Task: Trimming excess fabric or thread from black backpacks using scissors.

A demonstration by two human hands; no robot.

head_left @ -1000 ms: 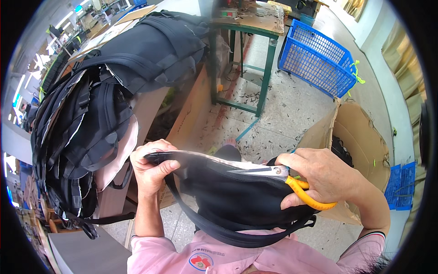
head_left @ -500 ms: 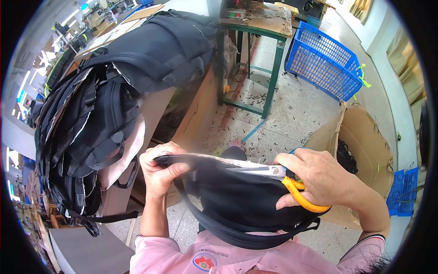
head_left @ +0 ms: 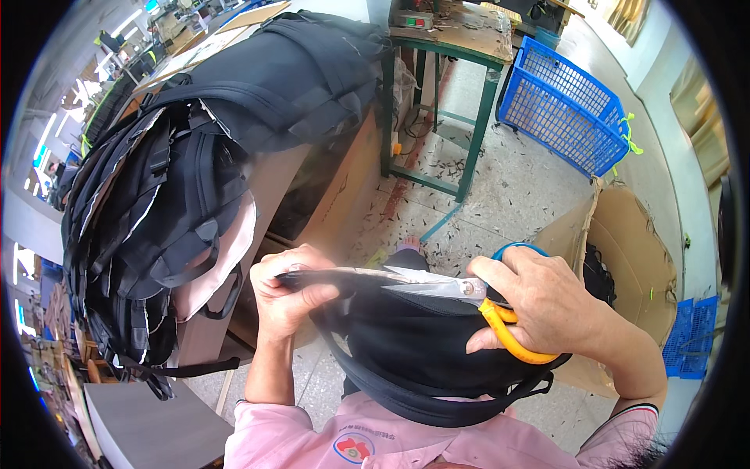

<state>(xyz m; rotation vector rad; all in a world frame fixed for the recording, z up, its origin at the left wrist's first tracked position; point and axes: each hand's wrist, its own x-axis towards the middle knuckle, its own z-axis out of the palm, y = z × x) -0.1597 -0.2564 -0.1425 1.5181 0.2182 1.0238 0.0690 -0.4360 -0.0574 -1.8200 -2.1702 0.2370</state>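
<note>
My left hand [head_left: 289, 293] pinches one end of a black fabric bag piece [head_left: 422, 336] along its pale raw edge, thumb on the near side. The piece hangs down in front of my chest, and a black strap curves along its lower side. In my right hand [head_left: 547, 301] is a pair of scissors [head_left: 469, 289] with one orange and one blue handle, fingers through the loops. Its blades point left and stand slightly apart at the fabric's upper edge. The far side of that edge is hidden from me.
Black unfinished backpacks [head_left: 195, 187] lie heaped over a bench on the left. A green-legged table [head_left: 469, 125] stands ahead, dark scraps scattered on the floor around it. Beyond, to the right, is a blue plastic basket [head_left: 562, 109]; nearer, a cardboard box [head_left: 637, 250] holds something black.
The scissor blades have parted; before, they lay closed along the edge. My left hand has shifted slightly right with the fabric end still pinched.
</note>
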